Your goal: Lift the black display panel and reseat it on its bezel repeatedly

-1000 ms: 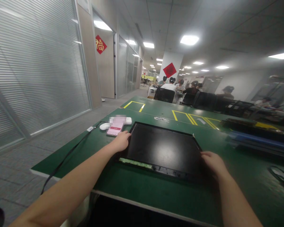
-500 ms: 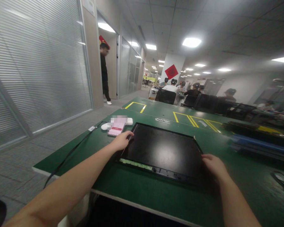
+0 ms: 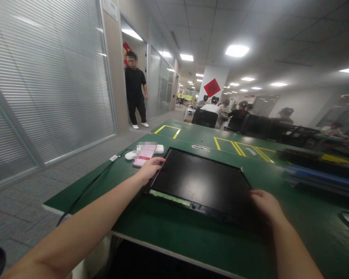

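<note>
A black flat screen panel (image 3: 199, 180) lies on the green table (image 3: 168, 232), a strip of green circuit board along its near edge. My left hand (image 3: 149, 167) curls over the panel's left edge, fingers closed on it. At the panel's right near corner my right hand (image 3: 266, 203) grips the edge, fingers bent round it. A pink phone (image 3: 144, 154) lies just beyond my left hand, resting on a white device (image 3: 158, 148).
A black cable (image 3: 87, 186) runs off the table's left edge. Dark trays and a blue panel (image 3: 322, 174) are stacked at the right. Yellow tape marks (image 3: 238, 147) line the far tabletop. A person in black (image 3: 136, 95) stands in a doorway; others sit at desks behind.
A person has stepped out of the doorway at the left into full view. My hands stay on the panel's edges, which has shifted only slightly.
</note>
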`<state>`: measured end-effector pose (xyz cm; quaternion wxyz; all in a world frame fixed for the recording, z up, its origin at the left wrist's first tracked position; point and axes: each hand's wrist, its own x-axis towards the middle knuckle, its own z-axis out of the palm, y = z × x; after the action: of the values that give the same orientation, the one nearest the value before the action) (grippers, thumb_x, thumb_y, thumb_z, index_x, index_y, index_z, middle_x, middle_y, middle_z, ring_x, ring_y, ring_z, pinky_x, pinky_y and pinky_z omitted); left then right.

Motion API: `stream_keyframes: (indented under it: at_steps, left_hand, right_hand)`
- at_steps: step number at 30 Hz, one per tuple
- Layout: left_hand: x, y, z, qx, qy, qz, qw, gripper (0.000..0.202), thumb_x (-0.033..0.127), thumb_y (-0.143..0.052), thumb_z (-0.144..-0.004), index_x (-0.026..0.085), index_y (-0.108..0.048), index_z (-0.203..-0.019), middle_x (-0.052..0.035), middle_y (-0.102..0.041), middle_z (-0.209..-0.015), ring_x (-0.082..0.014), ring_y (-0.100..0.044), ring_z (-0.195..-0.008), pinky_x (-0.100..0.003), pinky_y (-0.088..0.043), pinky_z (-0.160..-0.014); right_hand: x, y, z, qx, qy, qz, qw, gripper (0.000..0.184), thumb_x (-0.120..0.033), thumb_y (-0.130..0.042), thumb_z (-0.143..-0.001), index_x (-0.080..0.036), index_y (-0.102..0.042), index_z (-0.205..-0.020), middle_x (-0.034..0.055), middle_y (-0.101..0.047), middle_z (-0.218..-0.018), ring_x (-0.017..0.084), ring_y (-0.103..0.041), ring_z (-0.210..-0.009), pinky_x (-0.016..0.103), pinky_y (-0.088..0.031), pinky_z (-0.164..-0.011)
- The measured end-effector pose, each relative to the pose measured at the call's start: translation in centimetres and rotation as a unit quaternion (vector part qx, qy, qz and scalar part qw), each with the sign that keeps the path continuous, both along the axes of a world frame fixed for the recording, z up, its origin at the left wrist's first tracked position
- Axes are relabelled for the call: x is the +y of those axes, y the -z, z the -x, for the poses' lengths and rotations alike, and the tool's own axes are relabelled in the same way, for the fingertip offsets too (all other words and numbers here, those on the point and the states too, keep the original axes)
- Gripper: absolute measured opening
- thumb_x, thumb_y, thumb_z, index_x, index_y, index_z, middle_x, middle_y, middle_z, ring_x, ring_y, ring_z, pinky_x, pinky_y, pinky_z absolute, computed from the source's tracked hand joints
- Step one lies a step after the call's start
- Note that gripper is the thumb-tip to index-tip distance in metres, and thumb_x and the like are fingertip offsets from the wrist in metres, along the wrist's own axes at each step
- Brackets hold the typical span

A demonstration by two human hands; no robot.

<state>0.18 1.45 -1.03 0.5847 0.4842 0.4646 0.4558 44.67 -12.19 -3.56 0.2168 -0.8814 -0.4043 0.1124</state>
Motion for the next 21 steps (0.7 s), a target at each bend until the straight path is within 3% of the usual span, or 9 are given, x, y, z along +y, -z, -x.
stream_keyframes:
  at_steps: [5, 10, 14, 18, 21]
  left_hand:
    - [0.13, -0.13, -0.13, -0.042, -0.025, 0.060, 0.997, 0.042, 0.000, -0.064, -0.071, 0.015, -0.065, -0.110, -0.0051, -0.073, -0.083, -0.0155, -0.068, -0.062, -0.026, -0.056, -0.060]
    - [-0.32, -0.40, 0.12, -0.087, 0.020, 0.105, 0.990, 0.075, 0.004, -0.077, -0.066, 0.018, -0.051, -0.136, -0.0063, -0.074, -0.085, -0.0202, -0.070, -0.063, -0.034, -0.059, -0.062]
    - [-0.53, -0.47, 0.28, -0.094, 0.043, 0.111, 0.988, 0.095, 0.003, -0.082, -0.060, 0.017, -0.042, -0.144, -0.0088, -0.074, -0.092, -0.0237, -0.072, -0.069, -0.038, -0.061, -0.068]
    - [-0.63, -0.54, 0.22, -0.078, 0.043, 0.116, 0.989, 0.095, 0.002, -0.081, -0.059, 0.017, -0.042, -0.144, -0.0100, -0.075, -0.097, -0.0246, -0.073, -0.072, -0.038, -0.061, -0.070]
    - [-0.75, -0.70, 0.16, -0.069, 0.041, 0.115, 0.990, 0.087, -0.001, -0.078, -0.059, 0.014, -0.048, -0.139, -0.0085, -0.075, -0.090, -0.0229, -0.072, -0.067, -0.035, -0.061, -0.065]
  right_hand:
    - [0.03, 0.24, -0.28, 0.002, 0.004, -0.016, 1.000, 0.031, -0.029, -0.056, -0.073, -0.019, -0.074, -0.097, 0.0088, -0.073, -0.101, 0.023, -0.067, -0.089, 0.030, -0.049, -0.071]
    - [-0.01, 0.45, -0.42, 0.001, -0.004, -0.018, 1.000, 0.034, -0.030, -0.056, -0.073, -0.019, -0.074, -0.100, 0.0089, -0.073, -0.102, 0.024, -0.066, -0.091, 0.031, -0.049, -0.073]
    - [0.01, 0.41, -0.43, -0.008, -0.001, -0.013, 1.000, 0.035, -0.029, -0.055, -0.074, -0.018, -0.074, -0.101, 0.0096, -0.072, -0.103, 0.025, -0.066, -0.093, 0.031, -0.049, -0.075]
    - [0.03, 0.38, -0.52, -0.005, -0.005, -0.014, 1.000, 0.033, -0.030, -0.058, -0.073, -0.019, -0.074, -0.099, 0.0093, -0.073, -0.102, 0.025, -0.067, -0.091, 0.031, -0.049, -0.073]
    - [0.03, 0.29, -0.41, -0.008, -0.004, -0.013, 1.000, 0.032, -0.028, -0.056, -0.074, -0.018, -0.074, -0.099, 0.0090, -0.073, -0.102, 0.024, -0.067, -0.092, 0.030, -0.049, -0.075]
